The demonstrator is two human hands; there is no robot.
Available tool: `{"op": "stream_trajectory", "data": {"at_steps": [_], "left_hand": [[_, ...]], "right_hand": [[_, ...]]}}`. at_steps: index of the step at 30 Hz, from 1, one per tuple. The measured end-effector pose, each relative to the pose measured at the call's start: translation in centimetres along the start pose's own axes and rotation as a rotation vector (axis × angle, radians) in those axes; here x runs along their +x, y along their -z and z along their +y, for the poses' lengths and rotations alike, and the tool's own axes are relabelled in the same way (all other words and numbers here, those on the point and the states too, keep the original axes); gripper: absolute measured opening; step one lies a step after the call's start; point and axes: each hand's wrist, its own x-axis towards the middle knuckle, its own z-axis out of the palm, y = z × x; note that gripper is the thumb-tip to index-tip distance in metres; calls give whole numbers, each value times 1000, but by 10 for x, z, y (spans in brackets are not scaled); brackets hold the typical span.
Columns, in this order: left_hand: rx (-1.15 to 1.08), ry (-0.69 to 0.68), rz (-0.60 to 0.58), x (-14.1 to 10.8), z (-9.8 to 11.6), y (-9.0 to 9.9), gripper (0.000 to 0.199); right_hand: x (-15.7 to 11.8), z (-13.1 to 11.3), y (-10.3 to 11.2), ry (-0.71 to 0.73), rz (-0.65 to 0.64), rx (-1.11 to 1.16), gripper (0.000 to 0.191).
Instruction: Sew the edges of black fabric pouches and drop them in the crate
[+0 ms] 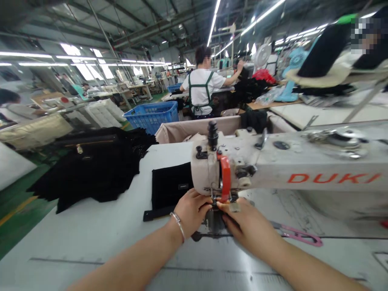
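Note:
A white sewing machine (273, 157) with an orange-red guard (225, 178) reaches in from the right. Under its needle area, my left hand (191, 211) has thumb and fingers closed on the edge of a black fabric piece (169, 186) with a small label. From the other side of the presser foot, my right hand (245, 220) has its fingertips pressed together close to the left ones. What those right fingers hold is too small and hidden to make out. A strip with a zipper-like edge (156, 213) runs along the fabric's near side.
Pink-handled thread snips (298, 234) lie right of my right hand. A pile of black fabric pieces (93, 165) covers the table's left end. Behind the machine are a fabric-lined bin (178, 128), a blue crate (153, 115) and a person (202, 85) at work.

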Motion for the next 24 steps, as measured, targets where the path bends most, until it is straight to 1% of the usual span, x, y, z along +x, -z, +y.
{"op": "stream_trajectory", "data": {"at_steps": [2, 6, 10, 13, 15, 17, 18, 19, 21, 22, 23, 24], "left_hand": [[-9, -4, 21, -1, 0, 0, 10], [-26, 45, -44, -5, -3, 0, 13], [3, 87, -74, -7, -7, -1, 12], [27, 68, -96, -2, -12, -2, 12], [48, 29, -123, 2, -14, 3, 14], [113, -13, -187, -1, -12, 17, 20], [167, -24, -233, -8, -10, 28, 30], [227, -29, -286, -18, -7, 41, 45], [333, -30, -397, -52, 2, 69, 76], [372, -35, -449, -73, 7, 84, 84], [404, -43, -494, -97, 11, 99, 84], [429, -43, -532, -122, 14, 115, 75]], "right_hand": [[1, -3, 0, -12, 11, 20, 38], [4, -3, 1, 0, 37, -23, 38], [4, -3, 1, 13, 73, -36, 41], [5, -3, 1, 37, 112, -55, 39], [6, -2, 1, 64, 138, -72, 36], [5, 1, 2, 94, 161, -83, 32], [3, 3, 3, 108, 172, -82, 30], [1, 5, 4, 121, 181, -75, 29], [-7, 10, 8, 142, 188, -43, 27], [-10, 12, 11, 155, 186, -15, 26], [-13, 15, 13, 170, 177, 19, 24], [-14, 18, 14, 187, 173, 60, 22]]}}
